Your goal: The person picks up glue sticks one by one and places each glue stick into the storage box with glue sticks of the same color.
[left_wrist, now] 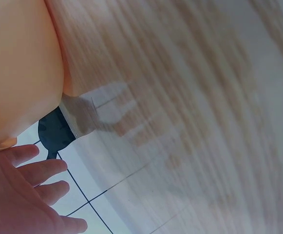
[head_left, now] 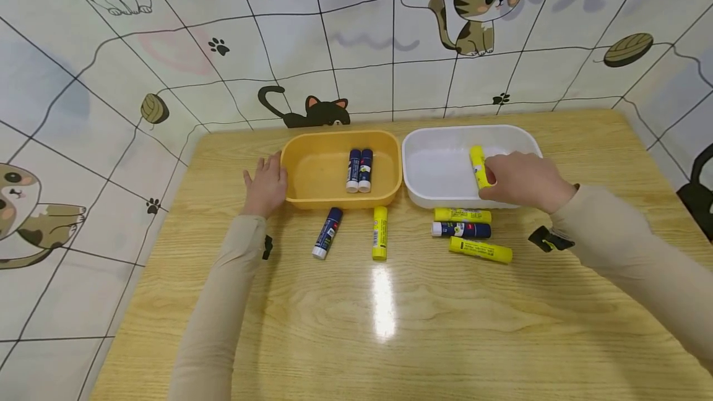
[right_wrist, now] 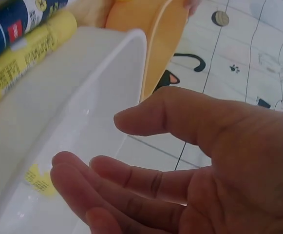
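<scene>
My right hand [head_left: 520, 181] is over the right part of a white plastic basin [head_left: 437, 163], beside a yellow glue stick [head_left: 477, 161] standing or leaning in it. In the right wrist view, a gap separates the thumb from the fingers, and a printed yellow patch shows past the fingertips. My left hand [head_left: 266, 187] rests against the left end of an orange basin [head_left: 312, 169], fingers extended; the left wrist view shows them spread near its outer wall [left_wrist: 19, 63]. Two navy glue sticks with white ends, one [head_left: 353, 172] and another [head_left: 365, 172], are side by side in the orange basin.
Before the orange basin lie a navy glue stick [head_left: 327, 234] and a yellow one [head_left: 380, 234]. In front of the white basin are a yellow stick [head_left: 462, 215], a navy one [head_left: 462, 230] and another yellow one [head_left: 480, 250]. A cat-print wall covering [head_left: 362, 48] stands behind the wooden table [head_left: 362, 351].
</scene>
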The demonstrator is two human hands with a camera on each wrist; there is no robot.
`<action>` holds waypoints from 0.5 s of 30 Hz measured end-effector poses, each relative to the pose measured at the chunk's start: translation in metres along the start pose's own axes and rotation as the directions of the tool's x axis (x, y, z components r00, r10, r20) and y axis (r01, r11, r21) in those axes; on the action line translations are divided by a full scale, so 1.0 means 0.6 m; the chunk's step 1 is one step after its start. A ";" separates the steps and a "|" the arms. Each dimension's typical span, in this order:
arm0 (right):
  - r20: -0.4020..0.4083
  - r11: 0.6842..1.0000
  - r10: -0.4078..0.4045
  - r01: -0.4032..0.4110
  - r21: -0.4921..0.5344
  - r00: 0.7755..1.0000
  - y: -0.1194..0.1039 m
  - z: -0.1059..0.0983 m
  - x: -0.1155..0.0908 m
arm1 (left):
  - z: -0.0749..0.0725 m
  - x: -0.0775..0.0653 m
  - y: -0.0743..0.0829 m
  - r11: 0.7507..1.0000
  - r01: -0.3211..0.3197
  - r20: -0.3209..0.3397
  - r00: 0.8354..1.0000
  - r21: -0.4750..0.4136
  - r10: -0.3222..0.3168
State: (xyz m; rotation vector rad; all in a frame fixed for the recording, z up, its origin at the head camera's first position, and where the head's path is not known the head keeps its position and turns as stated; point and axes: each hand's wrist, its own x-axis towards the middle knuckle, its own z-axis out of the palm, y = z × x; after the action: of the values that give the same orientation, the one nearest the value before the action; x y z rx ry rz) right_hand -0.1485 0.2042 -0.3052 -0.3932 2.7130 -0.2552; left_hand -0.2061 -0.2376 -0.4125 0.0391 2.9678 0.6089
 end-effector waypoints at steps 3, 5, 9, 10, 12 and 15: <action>0.009 1.000 -0.016 0.016 -0.007 1.000 -0.007 0.009 -0.012 | 0.000 0.001 0.000 1.000 -0.001 -0.004 1.000 -0.004 0.001; 0.008 1.000 -0.028 0.028 -0.012 1.000 -0.013 0.016 -0.020 | 0.000 0.001 0.000 1.000 -0.002 -0.005 1.000 -0.007 0.002; -0.012 0.999 -0.052 0.052 -0.003 0.999 -0.022 0.028 -0.036 | 0.000 0.000 0.000 1.000 -0.004 -0.009 1.000 -0.007 0.004; -0.014 0.998 -0.057 0.057 0.002 0.998 -0.024 0.032 -0.039 | 0.000 0.000 -0.001 1.000 -0.004 -0.010 1.000 -0.006 0.004; -0.013 0.998 -0.068 0.068 0.006 0.998 -0.028 0.039 -0.043 | 0.000 0.000 -0.001 1.000 -0.004 -0.011 1.000 -0.004 0.004; 0.010 0.997 -0.080 0.080 0.007 0.997 -0.033 0.051 -0.047 | 0.000 0.000 -0.001 1.000 -0.003 -0.008 1.000 -0.003 0.003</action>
State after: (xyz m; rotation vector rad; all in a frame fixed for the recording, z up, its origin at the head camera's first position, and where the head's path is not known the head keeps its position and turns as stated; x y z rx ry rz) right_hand -0.1068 0.1903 -0.3188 -0.5007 2.6885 -0.2837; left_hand -0.2061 -0.2378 -0.4128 0.0406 2.9755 0.6147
